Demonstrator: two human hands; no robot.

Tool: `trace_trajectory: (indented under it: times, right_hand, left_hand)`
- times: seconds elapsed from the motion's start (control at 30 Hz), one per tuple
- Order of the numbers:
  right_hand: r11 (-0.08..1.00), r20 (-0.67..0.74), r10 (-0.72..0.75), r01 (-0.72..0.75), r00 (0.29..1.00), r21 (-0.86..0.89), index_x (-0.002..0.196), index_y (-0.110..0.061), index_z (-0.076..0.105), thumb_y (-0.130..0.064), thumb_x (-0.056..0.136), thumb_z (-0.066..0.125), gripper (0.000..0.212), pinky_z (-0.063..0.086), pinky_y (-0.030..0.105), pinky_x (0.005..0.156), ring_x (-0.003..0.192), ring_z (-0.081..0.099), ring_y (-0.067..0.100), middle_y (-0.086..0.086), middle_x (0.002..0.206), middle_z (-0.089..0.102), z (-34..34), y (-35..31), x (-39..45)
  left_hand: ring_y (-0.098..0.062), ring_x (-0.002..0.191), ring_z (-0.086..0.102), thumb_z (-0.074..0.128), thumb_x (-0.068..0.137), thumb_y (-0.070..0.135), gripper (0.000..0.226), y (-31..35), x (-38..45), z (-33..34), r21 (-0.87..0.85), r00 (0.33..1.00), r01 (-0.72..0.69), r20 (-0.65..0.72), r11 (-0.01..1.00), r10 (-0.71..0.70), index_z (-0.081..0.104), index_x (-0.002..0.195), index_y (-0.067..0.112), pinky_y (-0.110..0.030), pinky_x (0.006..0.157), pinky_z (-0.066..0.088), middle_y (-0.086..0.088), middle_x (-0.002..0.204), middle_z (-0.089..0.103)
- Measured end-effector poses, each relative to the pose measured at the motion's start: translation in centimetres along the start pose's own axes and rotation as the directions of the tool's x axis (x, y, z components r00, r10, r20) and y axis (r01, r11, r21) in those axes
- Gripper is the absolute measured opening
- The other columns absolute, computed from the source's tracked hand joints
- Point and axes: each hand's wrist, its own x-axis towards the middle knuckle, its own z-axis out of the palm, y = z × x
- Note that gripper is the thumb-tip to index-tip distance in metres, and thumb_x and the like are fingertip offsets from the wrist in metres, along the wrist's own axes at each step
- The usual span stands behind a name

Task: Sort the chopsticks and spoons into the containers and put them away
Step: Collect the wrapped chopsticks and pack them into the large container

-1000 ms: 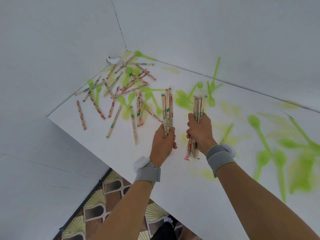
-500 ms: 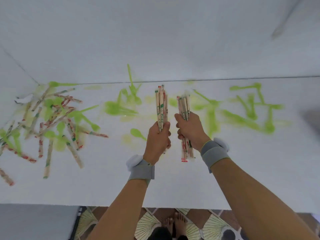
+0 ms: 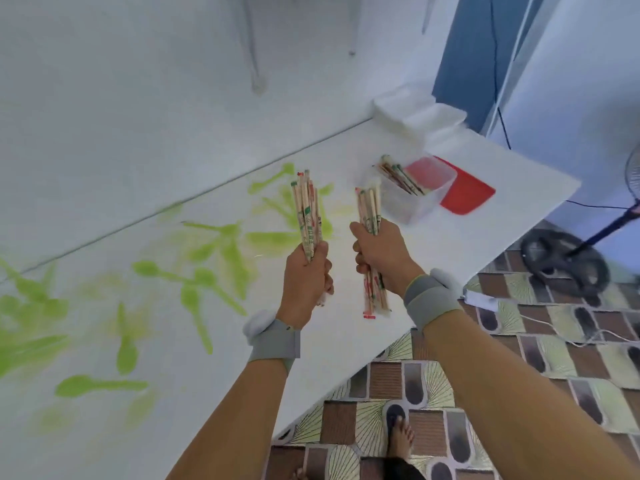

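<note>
Each hand, left hand [image 3: 306, 271] and right hand [image 3: 379, 252], grips a bundle of paper-wrapped wooden chopsticks [image 3: 306, 213]; a clear plastic container [image 3: 420, 195] sits at two o'clock.

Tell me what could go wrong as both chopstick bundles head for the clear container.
The right hand grips its bundle mid-length, so the loose lower ends could slip out. The clear container already holds slanted chopsticks that may block new ones. It also sits near the table edge, so a nudge might tip it.

Chopsticks [image 3: 401, 180] in container [image 3: 420, 199] on table [image 3: 346, 341]
</note>
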Motion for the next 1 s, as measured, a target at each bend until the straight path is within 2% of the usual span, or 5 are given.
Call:
trace_trajectory:
  times: [0.37,0.57,0.7,0.87,1.0]
  right_hand:
    - [0.996,0.122,0.076,-0.069,0.990,-0.060,0.105,-0.014,0.049,-0.018,0.101,0.054,0.008,0.030,0.023,0.041,0.042,0.028,0.012,0.000,0.056,0.032,-13.6,-4.4,10.4]
    - [0.971,0.213,0.190,-0.152,0.958,-0.184,0.102,-0.013,0.046,-0.031,0.104,0.053,0.020,0.034,0.022,0.041,0.041,0.033,0.013,0.006,0.062,0.036,-14.2,-6.9,17.0]
    - [0.906,0.276,0.266,-0.142,0.924,-0.399,0.091,-0.009,0.053,-0.051,0.083,0.059,0.042,0.037,0.041,0.070,0.056,0.044,0.025,0.008,0.055,0.056,-12.7,-8.1,22.5]
    - [0.820,0.316,0.396,-0.178,0.862,-0.543,0.082,-0.002,0.054,-0.029,0.103,0.050,0.035,0.048,0.035,0.062,0.048,0.051,0.023,0.009,0.056,0.056,-10.3,-8.7,27.0]
    - [0.688,0.291,0.449,-0.118,0.845,-0.716,0.130,0.003,0.053,-0.043,0.100,0.052,0.056,0.053,0.040,0.086,0.091,0.063,0.032,0.015,0.103,0.067,-9.0,-8.1,29.1]
  left_hand:
    - [-0.019,0.041,0.036,0.052,0.105,0.024,0.017,0.0,7.5,14.2,-0.074,0.990,0.029,-0.132,0.997,-0.039,0.049,0.093,0.012,-0.029,0.043,0.042,-0.004,0.064,0.041]
    - [-0.020,0.042,0.036,0.052,0.105,0.025,0.018,-0.7,12.1,16.0,-0.089,0.969,0.047,-0.237,0.995,-0.067,0.050,0.092,0.013,-0.030,0.044,0.040,-0.005,0.066,0.041]
    - [-0.020,0.043,0.035,0.051,0.105,0.024,0.017,-0.8,15.9,16.2,-0.079,0.951,0.039,-0.303,0.996,-0.061,0.048,0.092,0.013,-0.030,0.044,0.040,-0.004,0.065,0.039]
    - [-0.019,0.042,0.037,0.051,0.104,0.026,0.019,-1.1,19.5,16.3,-0.080,0.928,0.054,-0.364,0.995,-0.080,0.048,0.090,0.014,-0.032,0.044,0.042,-0.002,0.062,0.040]
    - [-0.019,0.044,0.039,0.051,0.104,0.026,0.019,-1.2,20.5,16.2,-0.091,0.902,0.086,-0.417,0.992,-0.116,0.049,0.091,0.014,-0.031,0.045,0.044,-0.003,0.065,0.040]
